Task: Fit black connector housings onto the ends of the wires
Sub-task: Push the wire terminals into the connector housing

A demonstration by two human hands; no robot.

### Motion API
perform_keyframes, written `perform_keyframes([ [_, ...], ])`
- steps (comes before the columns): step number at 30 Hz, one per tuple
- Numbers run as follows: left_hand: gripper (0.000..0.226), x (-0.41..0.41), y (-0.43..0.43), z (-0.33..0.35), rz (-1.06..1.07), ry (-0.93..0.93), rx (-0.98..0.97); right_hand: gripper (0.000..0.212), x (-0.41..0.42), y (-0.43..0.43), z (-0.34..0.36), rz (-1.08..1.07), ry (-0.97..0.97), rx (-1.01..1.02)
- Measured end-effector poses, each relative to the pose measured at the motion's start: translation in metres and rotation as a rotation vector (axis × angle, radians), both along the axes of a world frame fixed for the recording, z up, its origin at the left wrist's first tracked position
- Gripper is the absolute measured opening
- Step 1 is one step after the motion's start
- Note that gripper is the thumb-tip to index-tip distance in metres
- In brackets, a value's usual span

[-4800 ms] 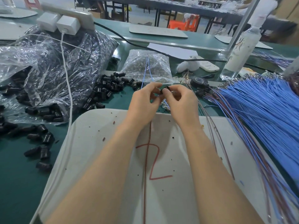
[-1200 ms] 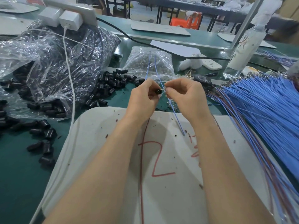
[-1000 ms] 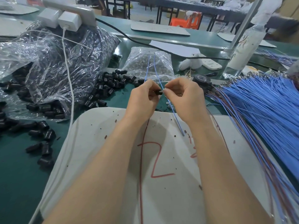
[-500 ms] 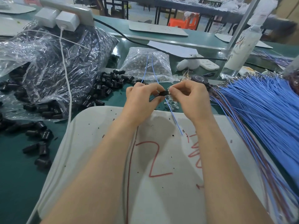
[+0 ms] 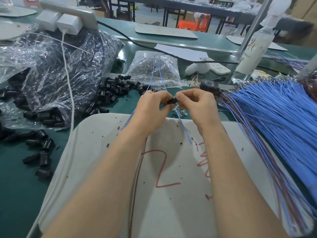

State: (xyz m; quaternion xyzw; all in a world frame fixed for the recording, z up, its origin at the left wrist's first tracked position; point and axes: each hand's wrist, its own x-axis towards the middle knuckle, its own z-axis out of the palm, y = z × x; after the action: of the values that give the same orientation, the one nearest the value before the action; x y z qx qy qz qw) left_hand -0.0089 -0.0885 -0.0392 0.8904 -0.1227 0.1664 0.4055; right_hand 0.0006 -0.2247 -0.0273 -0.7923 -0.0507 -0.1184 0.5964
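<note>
Head view: the left hand (image 5: 152, 103) pinches a black connector housing (image 5: 171, 101) between thumb and curled fingers, and the right hand (image 5: 195, 102), fingers curled too, pinches the same housing at its other end, above the far edge of a white board (image 5: 103, 169) marked with a red 2. Two thin blue wires (image 5: 151, 74) pass through the hands, their far ends rising over a clear bag (image 5: 137, 69) of small parts. Loose black housings (image 5: 111, 93) lie scattered on the green table (image 5: 17, 186) to the left; a thick wire bundle (image 5: 274, 114) fans out on the right.
</note>
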Motion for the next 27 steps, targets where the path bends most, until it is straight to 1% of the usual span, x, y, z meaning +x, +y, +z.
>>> perform_keyframes([
  [4, 0.016, 0.004, 0.000, -0.005, 0.068, 0.007, -0.053, 0.010, 0.002, 0.003, -0.001, -0.076, -0.037, -0.002],
  [6, 0.015, 0.004, 0.001, -0.006, 0.083, 0.013, -0.103, 0.012, 0.002, 0.003, 0.001, -0.102, -0.061, -0.014],
  [9, 0.015, 0.004, 0.003, -0.006, 0.063, 0.032, -0.211, 0.015, -0.001, 0.004, 0.004, -0.073, -0.075, -0.025],
  [11, 0.019, 0.004, 0.004, -0.006, 0.042, 0.041, -0.275, 0.020, -0.004, 0.005, 0.005, -0.040, -0.079, -0.028],
  [13, 0.022, 0.004, 0.005, -0.006, 0.023, 0.050, -0.317, 0.020, -0.006, 0.006, 0.007, -0.005, -0.084, -0.017],
  [15, 0.024, 0.004, 0.006, -0.007, 0.009, 0.057, -0.332, 0.017, -0.007, 0.006, 0.010, 0.011, -0.097, -0.016],
  [18, 0.024, 0.004, 0.006, -0.008, -0.005, 0.063, -0.352, 0.012, -0.010, 0.008, 0.012, 0.030, -0.115, -0.076],
  [21, 0.023, 0.004, 0.007, -0.008, -0.013, 0.067, -0.356, 0.014, -0.012, 0.009, 0.014, 0.050, -0.131, -0.127],
  [24, 0.020, 0.003, 0.006, -0.006, -0.033, 0.073, -0.348, 0.014, -0.012, 0.010, 0.014, 0.042, -0.160, -0.169],
  [27, 0.018, 0.003, 0.006, -0.005, -0.042, 0.068, -0.307, 0.011, -0.013, 0.011, 0.013, 0.007, -0.201, -0.255],
])
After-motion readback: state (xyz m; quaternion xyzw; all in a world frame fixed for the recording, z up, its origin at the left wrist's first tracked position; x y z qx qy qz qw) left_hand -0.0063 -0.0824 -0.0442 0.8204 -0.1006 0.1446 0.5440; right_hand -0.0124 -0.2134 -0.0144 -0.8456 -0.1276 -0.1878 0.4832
